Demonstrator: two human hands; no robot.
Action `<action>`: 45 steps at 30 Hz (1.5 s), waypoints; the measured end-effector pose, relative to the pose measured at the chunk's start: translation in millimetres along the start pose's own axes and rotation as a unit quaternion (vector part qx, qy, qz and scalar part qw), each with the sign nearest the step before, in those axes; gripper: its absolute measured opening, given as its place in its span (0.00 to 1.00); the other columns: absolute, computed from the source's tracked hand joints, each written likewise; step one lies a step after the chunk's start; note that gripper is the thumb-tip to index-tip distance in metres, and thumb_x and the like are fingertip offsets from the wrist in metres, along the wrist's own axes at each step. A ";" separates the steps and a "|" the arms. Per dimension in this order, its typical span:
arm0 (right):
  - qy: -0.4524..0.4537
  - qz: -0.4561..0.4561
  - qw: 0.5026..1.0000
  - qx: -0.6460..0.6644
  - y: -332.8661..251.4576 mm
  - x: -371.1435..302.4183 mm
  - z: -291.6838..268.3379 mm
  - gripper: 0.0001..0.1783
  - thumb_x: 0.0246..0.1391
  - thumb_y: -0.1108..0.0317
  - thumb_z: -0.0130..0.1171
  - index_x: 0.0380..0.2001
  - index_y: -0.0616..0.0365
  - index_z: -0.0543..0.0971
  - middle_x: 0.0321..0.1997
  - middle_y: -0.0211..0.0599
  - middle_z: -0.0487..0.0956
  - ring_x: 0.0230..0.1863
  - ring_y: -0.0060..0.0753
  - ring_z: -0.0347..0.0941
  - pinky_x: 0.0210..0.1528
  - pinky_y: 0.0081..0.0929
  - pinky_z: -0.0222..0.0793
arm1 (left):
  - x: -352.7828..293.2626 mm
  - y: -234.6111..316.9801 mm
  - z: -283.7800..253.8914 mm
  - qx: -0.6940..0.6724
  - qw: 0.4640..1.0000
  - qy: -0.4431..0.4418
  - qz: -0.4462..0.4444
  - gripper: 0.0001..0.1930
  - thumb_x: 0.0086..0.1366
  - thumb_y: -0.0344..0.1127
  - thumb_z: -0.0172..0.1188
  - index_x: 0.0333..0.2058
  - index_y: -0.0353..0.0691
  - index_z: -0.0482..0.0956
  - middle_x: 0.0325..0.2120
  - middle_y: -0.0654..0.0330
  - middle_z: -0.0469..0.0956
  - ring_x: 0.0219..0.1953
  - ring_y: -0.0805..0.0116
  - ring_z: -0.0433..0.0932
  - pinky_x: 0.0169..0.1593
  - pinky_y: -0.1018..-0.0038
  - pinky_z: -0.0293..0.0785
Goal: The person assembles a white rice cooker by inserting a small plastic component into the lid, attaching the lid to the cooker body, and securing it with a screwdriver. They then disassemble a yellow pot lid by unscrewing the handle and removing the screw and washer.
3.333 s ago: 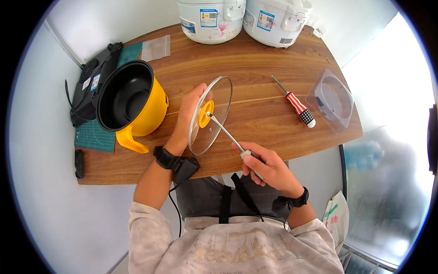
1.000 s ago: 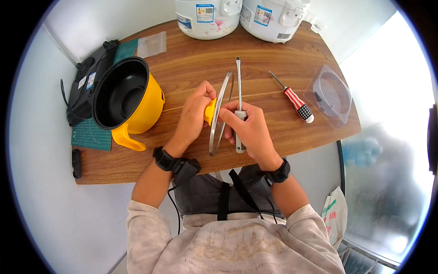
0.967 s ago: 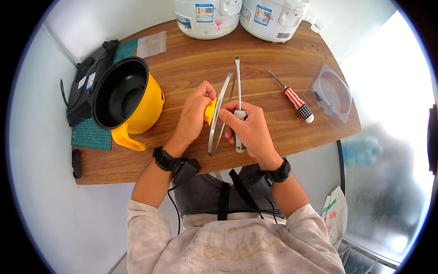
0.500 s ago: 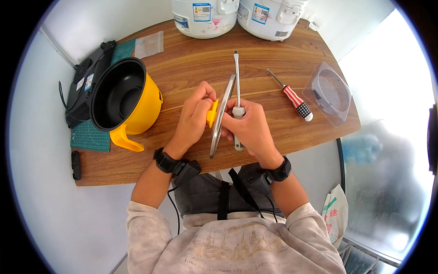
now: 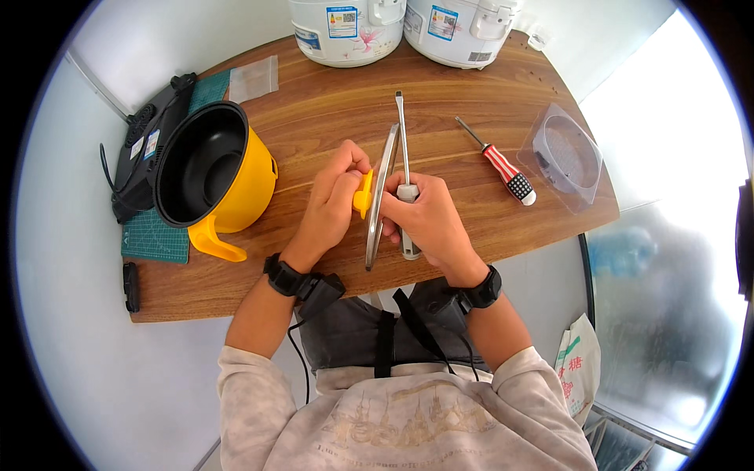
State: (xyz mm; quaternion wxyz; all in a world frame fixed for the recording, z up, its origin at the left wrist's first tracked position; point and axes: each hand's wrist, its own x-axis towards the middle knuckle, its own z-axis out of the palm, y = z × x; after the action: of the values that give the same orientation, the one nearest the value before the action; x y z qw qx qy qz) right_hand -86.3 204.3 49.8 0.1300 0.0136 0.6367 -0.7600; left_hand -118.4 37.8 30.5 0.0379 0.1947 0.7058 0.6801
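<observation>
A round pot lid with a silver rim (image 5: 372, 243) stands on edge between my hands, seen nearly edge-on. My left hand (image 5: 333, 200) is closed on its yellow knob (image 5: 362, 198), on the left face. Against the opposite face, my right hand (image 5: 428, 213) rests its thumb, with the fingers curled round the grey handle of a flat-blade screwdriver (image 5: 403, 141). The screwdriver's shaft points away from me, just right of the lid. What my right fingertips touch behind the lid is hidden. Left of my hands stands a yellow pot (image 5: 250, 184) with a black inside and no lid on.
A screwdriver with a red-and-white striped handle (image 5: 503, 169) and a clear plastic tray (image 5: 567, 153) lie on the right. Two white rice cookers (image 5: 345, 43) stand at the back. A black appliance (image 5: 145, 145) and green cutting mat (image 5: 157, 239) are at the left.
The lid's upper edge and the grey screwdriver's tip have swung slightly left. Both hands keep their holds, and the view has shifted a little.
</observation>
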 end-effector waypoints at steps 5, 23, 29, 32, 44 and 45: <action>-0.013 -0.023 1.000 0.001 1.0 -0.5 -0.3 0.06 0.54 0.72 0.62 0.31 0.64 0.77 0.21 0.30 0.76 0.17 0.15 0.69 0.17 0.15 0.63 | 1.9 -1.7 -0.6 0.010 1.000 0.008 0.013 0.06 0.67 0.31 0.39 0.35 0.40 0.66 0.28 0.65 0.66 0.31 0.78 0.62 0.35 0.78 0.62; -0.006 0.010 1.000 -0.015 -7.3 -1.5 1.4 0.12 0.60 0.64 0.62 0.31 0.64 0.80 0.23 0.29 0.78 0.18 0.14 0.70 0.17 0.15 0.64 | 3.6 -4.3 0.5 -0.036 0.999 0.030 -0.007 0.07 0.66 0.32 0.40 0.34 0.38 0.66 0.26 0.64 0.68 0.29 0.78 0.64 0.33 0.78 0.63; 0.001 -0.017 1.000 -0.017 -10.6 -1.4 1.6 0.10 0.57 0.67 0.65 0.32 0.65 0.81 0.23 0.29 0.79 0.18 0.13 0.71 0.19 0.13 0.64 | 4.0 -2.9 0.9 -0.026 0.999 0.018 -0.010 0.08 0.66 0.32 0.40 0.34 0.37 0.67 0.27 0.63 0.67 0.29 0.77 0.64 0.34 0.78 0.63; 0.000 -0.017 0.999 -0.039 -14.5 -2.0 1.7 0.10 0.57 0.68 0.65 0.33 0.65 0.81 0.23 0.29 0.80 0.19 0.13 0.71 0.19 0.13 0.64 | 3.1 -3.9 -0.1 -0.017 0.999 0.038 0.030 0.08 0.66 0.32 0.40 0.33 0.37 0.68 0.27 0.63 0.66 0.30 0.77 0.64 0.35 0.78 0.63; -0.038 0.022 0.999 0.008 -9.5 0.4 -2.9 0.11 0.59 0.67 0.61 0.31 0.66 0.81 0.24 0.32 0.81 0.20 0.17 0.74 0.20 0.15 0.65 | 1.8 -6.1 -2.0 -0.026 0.999 0.023 0.005 0.06 0.66 0.32 0.39 0.34 0.39 0.66 0.28 0.65 0.63 0.31 0.77 0.61 0.36 0.78 0.61; -0.037 0.024 0.999 0.008 -9.4 0.3 -2.8 0.10 0.59 0.67 0.61 0.31 0.66 0.81 0.24 0.32 0.81 0.20 0.17 0.74 0.20 0.15 0.65 | 1.9 -7.4 -1.4 -0.020 0.999 0.025 0.009 0.06 0.66 0.32 0.39 0.34 0.39 0.66 0.28 0.65 0.63 0.31 0.77 0.61 0.36 0.78 0.61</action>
State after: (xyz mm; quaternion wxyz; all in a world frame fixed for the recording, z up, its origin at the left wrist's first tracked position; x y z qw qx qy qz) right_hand -89.1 208.4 58.3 0.1713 0.0020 0.6252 -0.7614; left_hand -122.2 37.1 23.8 0.0181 0.1837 0.6911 0.6988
